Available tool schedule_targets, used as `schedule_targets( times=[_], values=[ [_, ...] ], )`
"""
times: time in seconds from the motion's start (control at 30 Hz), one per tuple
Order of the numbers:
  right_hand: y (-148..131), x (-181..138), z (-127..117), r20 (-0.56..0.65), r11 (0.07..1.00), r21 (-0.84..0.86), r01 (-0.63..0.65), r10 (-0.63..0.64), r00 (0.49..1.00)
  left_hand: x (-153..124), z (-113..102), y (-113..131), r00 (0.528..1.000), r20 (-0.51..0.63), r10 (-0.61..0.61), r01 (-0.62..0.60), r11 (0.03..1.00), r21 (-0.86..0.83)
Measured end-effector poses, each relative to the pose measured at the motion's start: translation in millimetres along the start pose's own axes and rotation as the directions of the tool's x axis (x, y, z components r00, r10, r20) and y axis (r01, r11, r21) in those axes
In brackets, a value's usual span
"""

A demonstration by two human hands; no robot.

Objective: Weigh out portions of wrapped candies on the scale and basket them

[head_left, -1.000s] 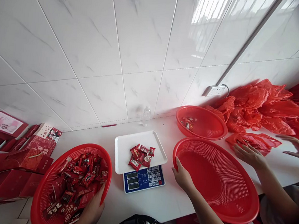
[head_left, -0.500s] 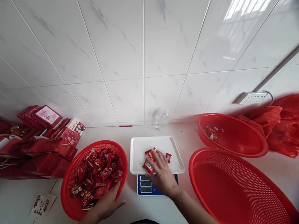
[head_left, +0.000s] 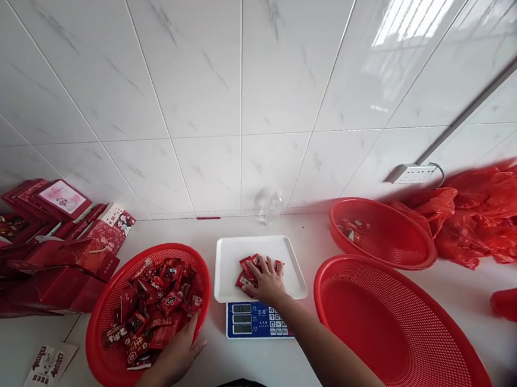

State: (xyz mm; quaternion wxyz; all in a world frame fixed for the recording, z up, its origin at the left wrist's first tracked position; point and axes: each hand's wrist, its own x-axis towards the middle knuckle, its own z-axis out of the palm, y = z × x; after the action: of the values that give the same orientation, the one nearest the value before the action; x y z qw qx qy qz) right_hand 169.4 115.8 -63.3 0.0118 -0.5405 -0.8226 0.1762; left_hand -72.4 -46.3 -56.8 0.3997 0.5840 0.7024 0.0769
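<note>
My right hand (head_left: 269, 284) lies with its fingers spread over several red snack packets (head_left: 244, 269) on the white tray (head_left: 229, 254) of a scale. Below the tray shows the scale's blue panel (head_left: 260, 320), with displays and keys. My left hand (head_left: 178, 351) straddles the near right rim of a round red basket (head_left: 99, 357), fingers inside and thumb outside. Many small red packets (head_left: 160, 305) fill this basket. My left fingertips lie by the packets and are partly hidden.
To the right stand a large red basket (head_left: 365, 321) and a smaller one (head_left: 388, 251) with a few packets. Red plastic bags (head_left: 485, 205) lie at the far right, near a power strip (head_left: 414, 173). Red gift boxes (head_left: 74, 256) crowd the left, and a clear glass item (head_left: 273, 208) stands by the wall.
My right hand has come down onto the packets on the tray, uncovering more of the scale's keys. My left hand stays at the basket. The other person's arm at left has left view.
</note>
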Motion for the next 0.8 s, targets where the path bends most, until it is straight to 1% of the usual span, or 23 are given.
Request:
schedule_targets(
  times=[0.07, 0.13, 0.2, 0.23, 0.3, 0.37, 0.47, 0.57, 0.6, 0.67, 0.73, 0.77, 0.8],
  values=[
    [0, 3, 1, -0.082, 0.999, -0.034, 0.035, -0.037, 0.996, 0, 0, 1, 1.0, 0.008, -0.007, 0.007, 1.0, 0.023],
    [3, 6, 3, -0.171, 0.996, -0.047, 0.08, -0.087, 0.981, 0, 0, 2, 1.0, 0.016, -0.013, 0.012, 0.999, 0.04],
    [8, 9, 5, -0.234, 0.993, -0.013, 0.121, -0.121, 0.965, 0, 0, 2, 0.999, 0.027, -0.018, 0.017, 0.998, 0.053],
    [10, 11, 5, -0.26, 0.99, 0.039, 0.138, -0.123, 0.958, 0, 0, 3, 0.999, 0.029, -0.022, 0.02, 0.998, 0.059],
    [14, 15, 6, -0.308, 0.971, 0.187, 0.151, -0.088, 0.947, 0, -1, 4, 0.999, 0.032, -0.03, 0.027, 0.998, 0.065],
    [17, 20, 4, -0.345, 0.938, 0.318, 0.137, -0.02, 0.938, -1, -1, 5, 0.999, 0.032, -0.042, 0.04, 0.997, 0.072],
    [18, 25, -2, -0.402, 0.903, 0.42, 0.095, 0.091, 0.911, -2, -1, 6, 0.998, 0.037, -0.056, 0.053, 0.995, 0.084],
    [20, 24, -14, -0.457, 0.854, 0.512, 0.093, 0.179, 0.871, -1, -1, 6, 0.998, 0.036, -0.051, 0.048, 0.996, 0.08],
    [23, 21, -19, -0.477, 0.815, 0.569, 0.109, 0.218, 0.851, -1, -1, 5, 0.998, 0.036, -0.049, 0.046, 0.996, 0.079],
    [34, 9, -28, -0.501, 0.687, 0.71, 0.152, 0.342, 0.795, 0, 0, 5, 0.998, 0.037, -0.056, 0.053, 0.995, 0.082],
    [53, -12, -35, -0.489, 0.556, 0.814, 0.167, 0.501, 0.714, 1, 1, 5, 0.998, 0.033, -0.062, 0.059, 0.994, 0.089],
    [65, -25, -38, -0.475, 0.539, 0.831, 0.134, 0.565, 0.674, 1, 1, 4, 0.998, 0.028, -0.062, 0.059, 0.994, 0.092],
    [79, -41, -40, -0.473, 0.553, 0.829, 0.077, 0.622, 0.625, 1, 2, 4, 0.998, 0.021, -0.058, 0.056, 0.994, 0.093]
  ],
)
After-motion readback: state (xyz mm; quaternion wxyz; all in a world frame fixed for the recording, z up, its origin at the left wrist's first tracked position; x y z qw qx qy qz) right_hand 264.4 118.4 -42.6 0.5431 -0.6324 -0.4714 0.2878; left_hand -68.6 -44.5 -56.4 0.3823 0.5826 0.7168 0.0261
